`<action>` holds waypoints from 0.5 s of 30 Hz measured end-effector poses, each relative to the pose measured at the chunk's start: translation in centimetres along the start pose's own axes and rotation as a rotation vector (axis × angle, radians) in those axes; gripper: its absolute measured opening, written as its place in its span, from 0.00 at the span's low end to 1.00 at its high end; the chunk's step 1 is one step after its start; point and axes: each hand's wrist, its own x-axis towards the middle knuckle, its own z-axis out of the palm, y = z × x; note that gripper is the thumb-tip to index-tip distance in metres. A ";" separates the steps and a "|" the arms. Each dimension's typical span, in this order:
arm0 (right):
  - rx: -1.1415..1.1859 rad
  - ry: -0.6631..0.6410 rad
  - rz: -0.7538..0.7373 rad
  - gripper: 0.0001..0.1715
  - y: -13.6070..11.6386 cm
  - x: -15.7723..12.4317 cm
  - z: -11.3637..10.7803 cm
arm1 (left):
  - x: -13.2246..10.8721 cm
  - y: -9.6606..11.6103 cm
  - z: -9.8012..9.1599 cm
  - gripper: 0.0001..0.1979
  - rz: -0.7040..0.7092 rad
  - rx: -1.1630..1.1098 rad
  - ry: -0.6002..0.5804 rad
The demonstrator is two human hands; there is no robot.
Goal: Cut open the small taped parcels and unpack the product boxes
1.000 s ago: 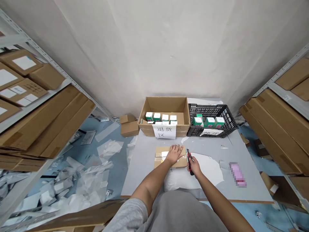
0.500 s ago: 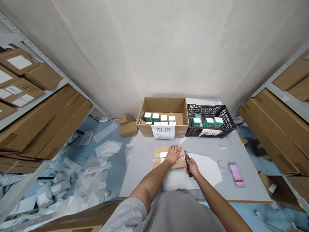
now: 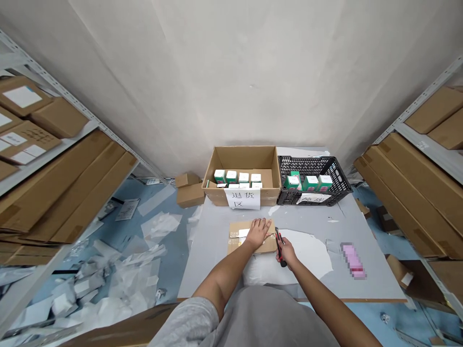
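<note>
My left hand (image 3: 257,233) lies flat with spread fingers on a small taped cardboard parcel (image 3: 251,243), which carries a white label partly hidden under my palm. My right hand (image 3: 287,253) grips a red and black utility knife (image 3: 278,246) just off the parcel's right edge, with the knife's tip near that edge. Beneath the parcel and hands lies a white padded bag (image 3: 267,272), mostly covered by my forearms and the parcel.
On the grey table (image 3: 213,270) stand an open cardboard box (image 3: 240,159) of small green-and-white cartons and a black plastic crate (image 3: 314,166) of similar cartons. A pixelated pink object (image 3: 353,261) lies to the right. Shelves of flat cardboard flank the table; white scraps litter the floor.
The whole view has drifted slightly left. Both hands stay at the parcel, and the knife tip sits slightly closer to its right edge.
</note>
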 end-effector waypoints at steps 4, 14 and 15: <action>0.013 -0.007 0.000 0.28 0.2 -0.3 0.1 | 0.1 0.0 -0.1 0.34 0.011 0.014 -0.003; -0.019 0.017 -0.020 0.30 1.1 -0.7 0.3 | 0.3 -0.2 0.0 0.33 0.015 0.012 -0.018; -0.018 0.020 -0.019 0.30 1.1 -0.7 0.4 | 0.3 -0.2 0.1 0.33 0.014 0.011 -0.017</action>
